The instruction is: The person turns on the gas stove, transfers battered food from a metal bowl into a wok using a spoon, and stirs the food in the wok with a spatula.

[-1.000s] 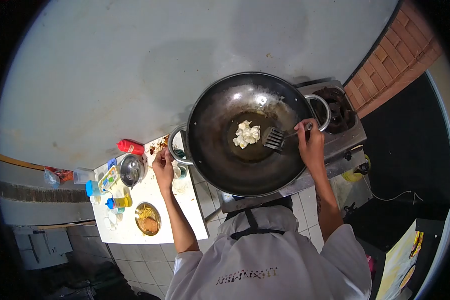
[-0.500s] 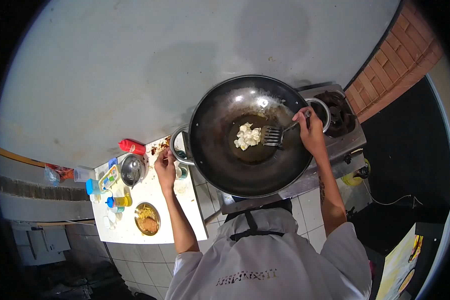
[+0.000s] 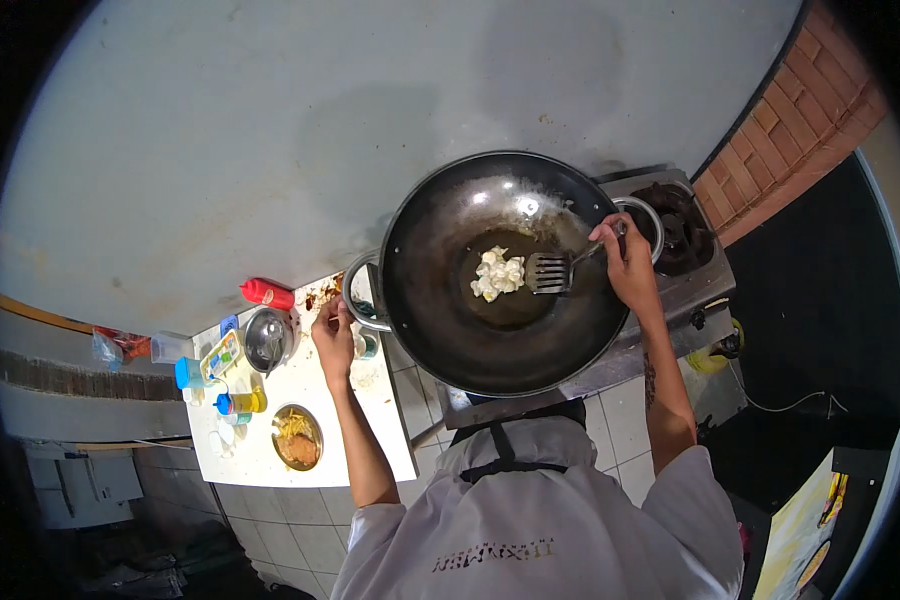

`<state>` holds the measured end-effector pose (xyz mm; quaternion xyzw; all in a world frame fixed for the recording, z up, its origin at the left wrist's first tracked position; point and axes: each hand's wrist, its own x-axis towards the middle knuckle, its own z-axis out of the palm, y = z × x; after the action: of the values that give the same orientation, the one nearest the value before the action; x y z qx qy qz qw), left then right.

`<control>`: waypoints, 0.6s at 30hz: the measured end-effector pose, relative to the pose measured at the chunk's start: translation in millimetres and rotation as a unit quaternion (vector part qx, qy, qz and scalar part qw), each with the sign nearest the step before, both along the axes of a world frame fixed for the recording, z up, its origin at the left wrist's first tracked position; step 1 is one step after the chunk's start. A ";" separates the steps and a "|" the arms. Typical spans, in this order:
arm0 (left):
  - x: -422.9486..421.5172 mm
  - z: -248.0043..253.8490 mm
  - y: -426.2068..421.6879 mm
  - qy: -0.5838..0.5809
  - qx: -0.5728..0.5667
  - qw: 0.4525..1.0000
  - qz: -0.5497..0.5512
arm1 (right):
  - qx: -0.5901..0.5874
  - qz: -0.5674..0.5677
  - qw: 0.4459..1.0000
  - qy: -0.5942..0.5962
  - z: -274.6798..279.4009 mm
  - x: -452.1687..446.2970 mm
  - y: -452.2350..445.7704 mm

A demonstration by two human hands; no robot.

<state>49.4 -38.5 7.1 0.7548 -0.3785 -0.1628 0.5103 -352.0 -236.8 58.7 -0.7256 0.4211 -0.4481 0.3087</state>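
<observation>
A large dark wok (image 3: 440, 340) with two loop handles sits over the stove, a film of oil in its bottom. Pale, lumpy pieces of food (image 3: 496, 274) lie clumped in the middle of it. My right hand (image 3: 625, 262) is closed round the handle of a slotted spatula (image 3: 550, 272) by the wok's right loop. The spatula's blade is just right of the food, close to it. My left hand (image 3: 334, 338) has its fingers curled together beside the left loop handle (image 3: 354, 300); whether they grip anything is hidden.
On the left, a white table (image 3: 355, 440) carries a metal bowl (image 3: 267, 340), a red squeeze bottle (image 3: 267, 293), a blue-capped oil bottle (image 3: 242, 402) and a plate of fries and a browned piece (image 3: 297, 437). Right of the wok is another burner (image 3: 678, 225); a wall rises behind.
The spatula blade has shifted slightly right and turned a little with my right hand. The view has moved slightly; the food stays clumped and my left hand stays beside the loop handle.
</observation>
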 end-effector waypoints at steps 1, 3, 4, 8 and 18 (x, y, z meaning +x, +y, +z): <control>-0.3 0.9 -0.9 0.000 0.000 1.000 -0.001 | 0.014 0.006 1.000 -0.002 -0.4 -0.9 0.7; -0.3 1.1 -0.3 -0.006 0.013 1.000 0.006 | 0.016 0.005 1.000 0.007 1.6 -2.8 3.7; 0.2 0.1 0.1 -0.006 0.013 1.000 0.006 | 0.018 0.004 1.000 0.015 2.9 -3.6 5.2; -0.2 -1.1 -0.4 0.001 -0.001 1.000 0.002 | -0.012 0.008 1.000 -0.002 7.3 -5.1 12.6; 7.4 -20.6 -0.6 0.000 -0.041 0.999 0.007 | -0.008 -0.006 1.000 0.003 5.0 -6.9 35.6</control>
<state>56.8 -39.2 -13.5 0.7357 -0.3800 -0.1433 0.5420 -358.9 -201.2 63.7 -0.7269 0.4231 -0.4508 0.2989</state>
